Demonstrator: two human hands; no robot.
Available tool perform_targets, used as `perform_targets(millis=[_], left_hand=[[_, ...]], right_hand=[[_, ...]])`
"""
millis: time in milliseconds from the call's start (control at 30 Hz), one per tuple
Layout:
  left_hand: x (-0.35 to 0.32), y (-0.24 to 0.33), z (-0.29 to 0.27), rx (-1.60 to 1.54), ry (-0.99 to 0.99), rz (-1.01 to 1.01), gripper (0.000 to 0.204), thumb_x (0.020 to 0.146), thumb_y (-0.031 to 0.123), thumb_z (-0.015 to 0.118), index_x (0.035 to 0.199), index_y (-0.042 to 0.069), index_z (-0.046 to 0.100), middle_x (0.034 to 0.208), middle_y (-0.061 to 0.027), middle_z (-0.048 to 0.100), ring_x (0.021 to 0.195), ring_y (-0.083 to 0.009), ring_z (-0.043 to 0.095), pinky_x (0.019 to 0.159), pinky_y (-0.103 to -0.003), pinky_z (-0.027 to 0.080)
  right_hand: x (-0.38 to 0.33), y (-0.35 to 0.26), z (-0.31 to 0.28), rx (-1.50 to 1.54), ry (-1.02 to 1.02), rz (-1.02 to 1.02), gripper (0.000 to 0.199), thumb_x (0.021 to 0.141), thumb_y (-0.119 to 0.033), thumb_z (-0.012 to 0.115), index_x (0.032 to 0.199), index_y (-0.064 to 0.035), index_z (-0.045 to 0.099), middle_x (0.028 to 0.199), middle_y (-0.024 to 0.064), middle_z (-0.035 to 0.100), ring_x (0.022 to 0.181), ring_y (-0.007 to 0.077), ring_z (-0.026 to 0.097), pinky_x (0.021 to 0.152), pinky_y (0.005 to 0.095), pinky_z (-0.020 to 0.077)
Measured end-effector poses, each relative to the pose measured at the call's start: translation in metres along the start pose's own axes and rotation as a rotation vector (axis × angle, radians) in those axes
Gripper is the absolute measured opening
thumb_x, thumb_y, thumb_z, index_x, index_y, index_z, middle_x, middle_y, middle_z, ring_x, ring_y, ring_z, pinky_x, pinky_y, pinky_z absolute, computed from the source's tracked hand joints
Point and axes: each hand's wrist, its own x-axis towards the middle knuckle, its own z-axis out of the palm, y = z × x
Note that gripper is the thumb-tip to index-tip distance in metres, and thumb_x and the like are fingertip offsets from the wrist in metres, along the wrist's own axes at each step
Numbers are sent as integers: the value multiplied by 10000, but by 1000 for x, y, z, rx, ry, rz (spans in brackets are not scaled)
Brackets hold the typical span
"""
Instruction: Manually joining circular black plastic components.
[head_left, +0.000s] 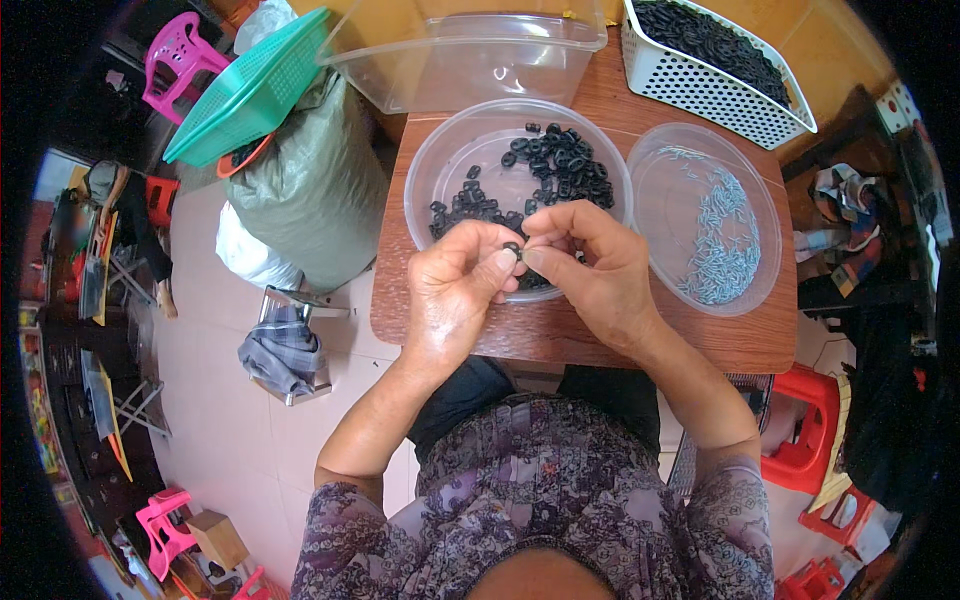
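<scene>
Over the near edge of a round clear tub (pixel 416 180), my left hand (pixel 448 290) pinches a small black ring-like part (pixel 513 248) between thumb and fingertips. My right hand (pixel 605 285) meets it there, thumb and forefinger pressed together at the part. What the right fingertips grip is too small to make out. Many black parts (pixel 565 165) lie loose in the tub, some hidden behind my hands. To the right, a shallow clear round tray (pixel 658 165) contains a heap of small silvery-blue pins or screws (pixel 722 235).
A white perforated basket (pixel 690 90) of black pieces stands at the table's (pixel 600 340) far right. Behind the tub is a clear rectangular bin (pixel 480 70). Left of the table are a stuffed sack (pixel 320 190), green baskets (pixel 250 90) and a stool with grey cloth (pixel 285 350).
</scene>
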Motion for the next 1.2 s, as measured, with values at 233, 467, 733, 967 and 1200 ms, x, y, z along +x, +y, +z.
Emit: perform_targets(millis=[233,467,733,967,1200], left_hand=[[0,0,-1,22,6,8,79,857,29,540,922,-4,573,742,-5,590,625,-35,514,558,-164,421],[-1,0,0,59,8,40,62,845,2,542,899,-8,571,734,-2,578,633,-42,503,568,-177,425],[-4,-9,4,379,109,207,62,784,-38,575,835,-8,596,700,-21,572,632,-65,508,568,-205,424],[-3,-5,9,211,142,98,41,781,-37,582,799,-5,601,671,-6,561,576,-53,477,511,-197,395],[5,-12,2,34,104,56,49,823,-13,558,842,-11,604,682,0,567,565,-39,472,504,-174,395]], right_hand=[[-2,-3,0,5,-11,71,195,769,0,617,963,-13,593,848,6,586,780,62,539,702,201,436],[-2,-3,2,-3,-24,67,194,767,-1,619,960,-13,594,847,3,583,773,60,535,698,200,436],[-3,6,7,-24,14,-17,154,756,14,578,908,-14,582,765,38,596,686,75,558,600,225,461],[3,8,10,-89,-1,-132,140,741,30,542,874,0,570,735,85,581,644,164,581,579,281,457],[15,10,10,-96,-53,-109,108,737,-4,555,843,7,570,715,118,571,644,210,588,584,308,454]])
